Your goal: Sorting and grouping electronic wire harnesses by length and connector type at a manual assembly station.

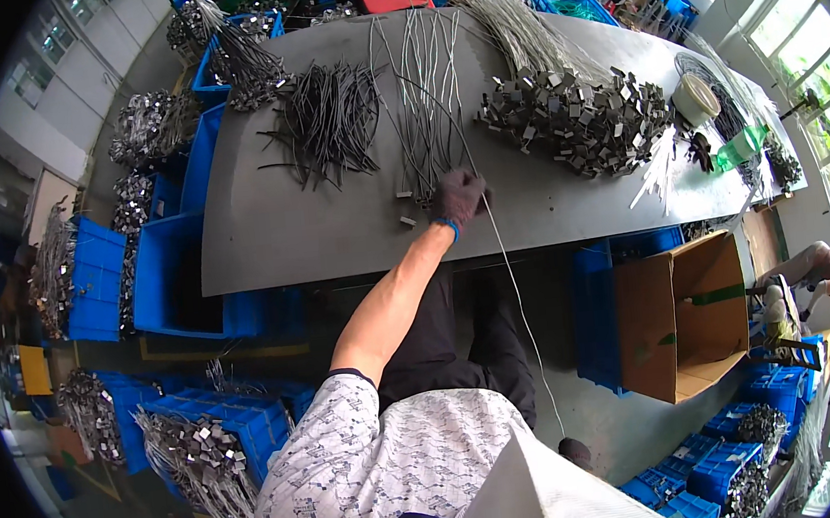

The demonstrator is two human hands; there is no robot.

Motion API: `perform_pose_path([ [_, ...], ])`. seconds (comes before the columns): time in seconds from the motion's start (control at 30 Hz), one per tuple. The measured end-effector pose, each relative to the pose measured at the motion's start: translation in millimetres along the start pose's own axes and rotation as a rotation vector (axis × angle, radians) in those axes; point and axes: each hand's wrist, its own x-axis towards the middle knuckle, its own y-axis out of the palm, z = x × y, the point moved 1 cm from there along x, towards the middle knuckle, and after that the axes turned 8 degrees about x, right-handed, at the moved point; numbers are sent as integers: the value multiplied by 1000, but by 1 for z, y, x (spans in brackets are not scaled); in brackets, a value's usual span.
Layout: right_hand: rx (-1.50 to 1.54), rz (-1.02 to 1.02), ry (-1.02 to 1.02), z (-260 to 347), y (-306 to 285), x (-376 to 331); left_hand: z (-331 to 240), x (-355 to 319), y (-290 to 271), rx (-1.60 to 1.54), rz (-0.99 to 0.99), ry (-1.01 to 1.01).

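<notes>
My left hand, in a dark glove with a blue band at the wrist, is closed over the near end of a row of wires on the table. A thin pale wire runs from beside it down past the table edge to my right hand. That dark-gloved hand is low at my right side, closed at the wire's lower end, and partly covered by white fabric. Several long wires stretch away from my left hand. Small grey metal blocks lie just left of it.
A bundle of dark wires lies left on the grey table. To the right are a heap of metal blocks, a white tub and a green bottle. Blue crates and a cardboard box flank me.
</notes>
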Motion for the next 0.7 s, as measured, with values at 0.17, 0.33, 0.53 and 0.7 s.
perform_pose_path([
  [0.17,-59,37,-27,-4,8,6,55,6,9,-66,276,-114],
  [0.33,325,-305,-475,108,-68,53,26,-17,30,-183,145,-62],
  [0.53,1022,-875,-892,349,-241,80,43,-100,38,187,337,68],
  [0.7,1300,-697,-743,419,-271,144,54,-97,25,-40,162,38],
])
